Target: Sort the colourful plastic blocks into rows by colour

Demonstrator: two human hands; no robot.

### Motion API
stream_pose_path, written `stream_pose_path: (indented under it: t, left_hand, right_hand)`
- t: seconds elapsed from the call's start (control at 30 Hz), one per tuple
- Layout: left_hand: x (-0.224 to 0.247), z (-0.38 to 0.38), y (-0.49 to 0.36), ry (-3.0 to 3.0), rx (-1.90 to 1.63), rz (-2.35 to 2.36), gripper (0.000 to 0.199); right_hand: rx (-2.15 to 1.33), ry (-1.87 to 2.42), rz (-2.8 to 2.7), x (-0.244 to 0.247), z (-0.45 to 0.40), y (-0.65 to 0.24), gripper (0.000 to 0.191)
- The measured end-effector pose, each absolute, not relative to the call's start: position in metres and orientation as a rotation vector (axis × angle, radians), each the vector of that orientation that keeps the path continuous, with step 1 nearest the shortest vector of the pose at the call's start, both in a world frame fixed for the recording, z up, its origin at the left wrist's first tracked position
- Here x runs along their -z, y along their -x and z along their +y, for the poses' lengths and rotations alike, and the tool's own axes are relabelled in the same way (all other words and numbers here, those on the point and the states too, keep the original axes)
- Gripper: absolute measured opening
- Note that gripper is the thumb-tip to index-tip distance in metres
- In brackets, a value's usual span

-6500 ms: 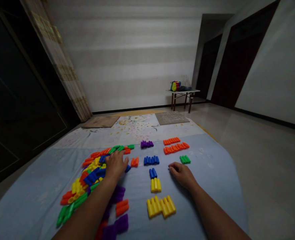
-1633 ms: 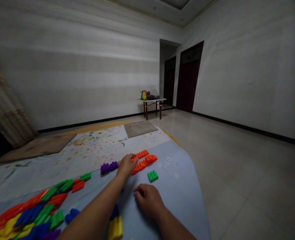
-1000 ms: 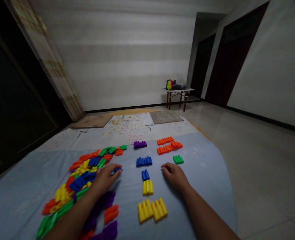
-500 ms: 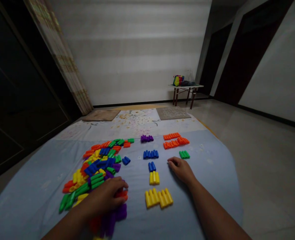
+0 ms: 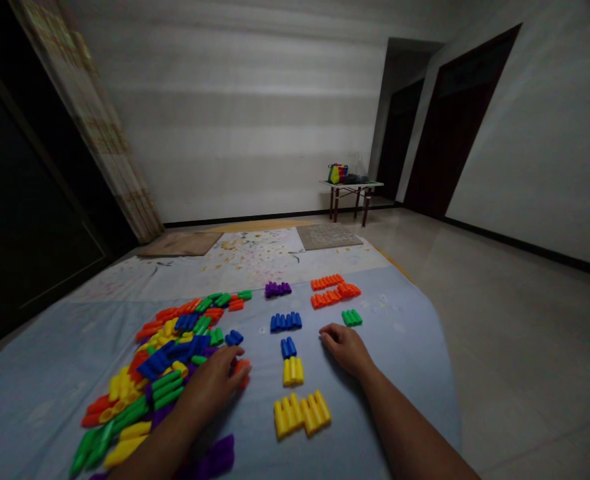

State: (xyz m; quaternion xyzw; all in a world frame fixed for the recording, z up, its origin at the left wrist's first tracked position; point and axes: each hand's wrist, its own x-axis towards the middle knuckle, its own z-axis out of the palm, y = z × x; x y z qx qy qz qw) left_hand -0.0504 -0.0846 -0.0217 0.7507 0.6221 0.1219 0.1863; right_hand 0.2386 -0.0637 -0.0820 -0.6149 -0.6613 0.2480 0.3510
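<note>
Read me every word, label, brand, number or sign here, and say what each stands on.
No text can be read anywhere.
Plastic pieces: no lettering discernible at this size.
Light blue cloth: a small pale mark, too blurred to make out.
Multicolored bundle on the far table: too small to tell.
</note>
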Motion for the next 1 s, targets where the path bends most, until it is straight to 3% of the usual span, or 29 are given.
stream_pose_path:
  t: [0.13, 0.27, 0.6, 0.8, 1.0]
  left_hand:
    - [0.019, -0.084, 0.059, -2.208, -0.401, 1.608, 0.044]
    - [0.014, -0.087, 0.075, -2.291, -0.245, 1.526, 0.047]
    - [0.014, -0.078, 0.067, -2.344, -0.044, 1.527, 0.035]
    - [0.002, -0.046, 0.041, -2.361, -0.21, 1.54, 0.04]
    - [-0.007, 0.022, -0.037, -2.453, -0.377, 1.624, 0.043]
  right_hand:
    - [-0.654, 1.594, -1.712, 0.082, -0.064, -0.239, 0.027]
    - [-0.662, 1.595, -1.724, 0.082, -0.064, -0.24, 0.027]
    - [-0.641, 1.641, -1.723, 0.071, -0.067, -0.236, 0.026]
    - [-0.627, 1.657, -1.712, 0.069, -0.067, -0.234, 0.025]
    - [-0.637, 1.676, -1.701, 0.067, -0.067, -0.231, 0.024]
